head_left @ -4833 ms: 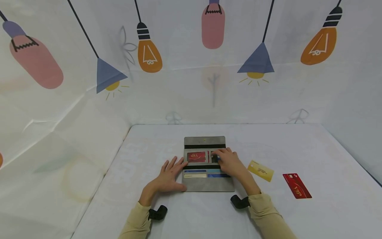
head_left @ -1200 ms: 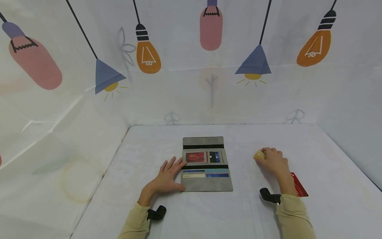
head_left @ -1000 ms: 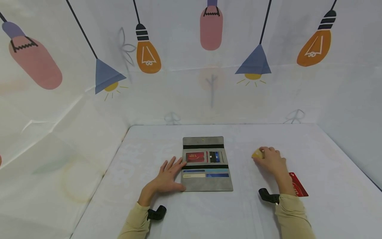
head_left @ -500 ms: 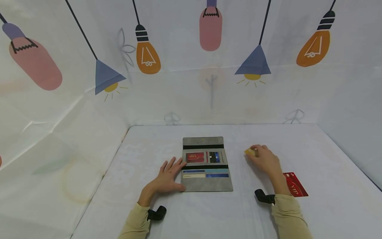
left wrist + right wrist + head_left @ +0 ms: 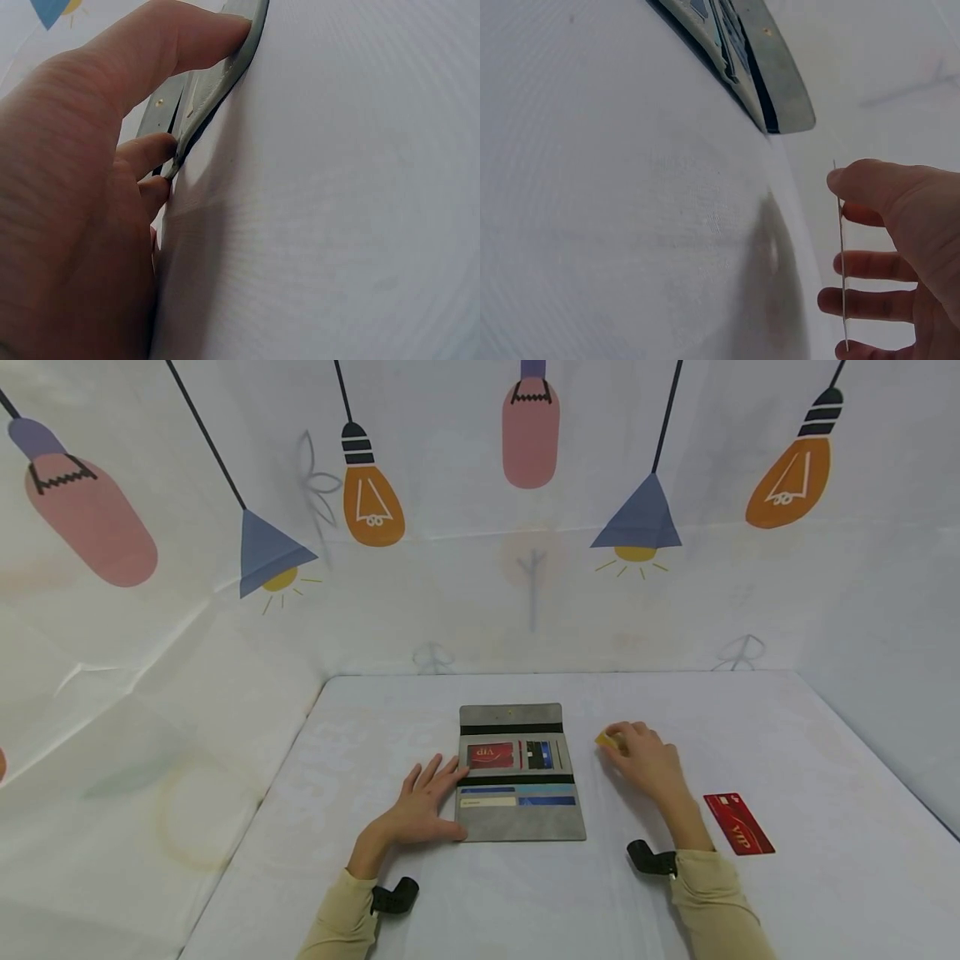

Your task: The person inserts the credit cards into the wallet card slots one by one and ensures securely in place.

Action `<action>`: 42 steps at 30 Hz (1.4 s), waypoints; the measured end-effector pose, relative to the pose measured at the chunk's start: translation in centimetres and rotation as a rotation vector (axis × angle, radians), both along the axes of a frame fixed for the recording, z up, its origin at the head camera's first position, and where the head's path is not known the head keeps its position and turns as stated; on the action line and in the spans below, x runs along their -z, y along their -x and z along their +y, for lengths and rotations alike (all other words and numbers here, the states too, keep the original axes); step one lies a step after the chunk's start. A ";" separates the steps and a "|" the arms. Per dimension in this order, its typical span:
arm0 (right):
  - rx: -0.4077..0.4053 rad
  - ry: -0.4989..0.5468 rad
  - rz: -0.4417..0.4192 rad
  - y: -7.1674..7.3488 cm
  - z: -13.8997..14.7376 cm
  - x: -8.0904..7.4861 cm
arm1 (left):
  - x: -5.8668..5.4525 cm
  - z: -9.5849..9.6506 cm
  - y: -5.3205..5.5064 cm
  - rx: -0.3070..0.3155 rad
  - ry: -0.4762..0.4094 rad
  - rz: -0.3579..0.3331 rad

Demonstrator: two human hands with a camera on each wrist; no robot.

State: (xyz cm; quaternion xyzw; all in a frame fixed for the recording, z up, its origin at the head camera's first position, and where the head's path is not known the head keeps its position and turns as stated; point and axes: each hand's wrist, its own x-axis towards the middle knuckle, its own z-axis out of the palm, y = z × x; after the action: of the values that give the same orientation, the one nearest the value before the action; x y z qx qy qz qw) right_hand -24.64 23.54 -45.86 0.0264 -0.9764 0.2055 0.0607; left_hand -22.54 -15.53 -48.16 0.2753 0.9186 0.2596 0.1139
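A grey wallet (image 5: 517,825) lies unfolded on the table, with a red VIP card (image 5: 491,755) and several blue and pale cards in its slots. My left hand (image 5: 422,810) rests at its left edge, fingers spread; in the left wrist view the thumb and fingertips touch the wallet's edge (image 5: 217,94). To the right of the wallet, my right hand (image 5: 647,762) holds a yellow card (image 5: 606,741) above the table. The right wrist view shows that card (image 5: 842,255) edge-on between thumb and fingers, apart from the wallet (image 5: 791,90).
A second red VIP card (image 5: 739,824) lies on the white table (image 5: 525,902) right of my right forearm. Behind the table hangs a white cloth printed with lamps and bulbs (image 5: 375,506). Each wrist carries a black camera (image 5: 651,858).
My right hand has left the wallet, picked up the yellow card from the table, and is now carrying it left towards the wallet. The loose red card is uncovered again. My left hand stays put.
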 end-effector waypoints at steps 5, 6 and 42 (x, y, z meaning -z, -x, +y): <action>-0.009 -0.004 0.001 0.1 -1.1 0.4 | 0.1 -0.1 0.0 0.002 0.005 0.008; -0.014 -0.003 0.003 0.2 -1.4 0.4 | 0.1 -0.1 0.0 0.000 0.007 0.007; -0.209 -0.180 0.071 -0.6 -5.8 0.7 | 0.1 0.1 0.0 0.003 -0.004 0.015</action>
State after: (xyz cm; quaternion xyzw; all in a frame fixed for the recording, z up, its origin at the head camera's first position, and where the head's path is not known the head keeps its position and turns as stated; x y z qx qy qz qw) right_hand -24.04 17.75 -46.56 0.1406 -0.9801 0.1210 0.0709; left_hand -22.54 -15.46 -48.25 0.2786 0.9185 0.2592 0.1070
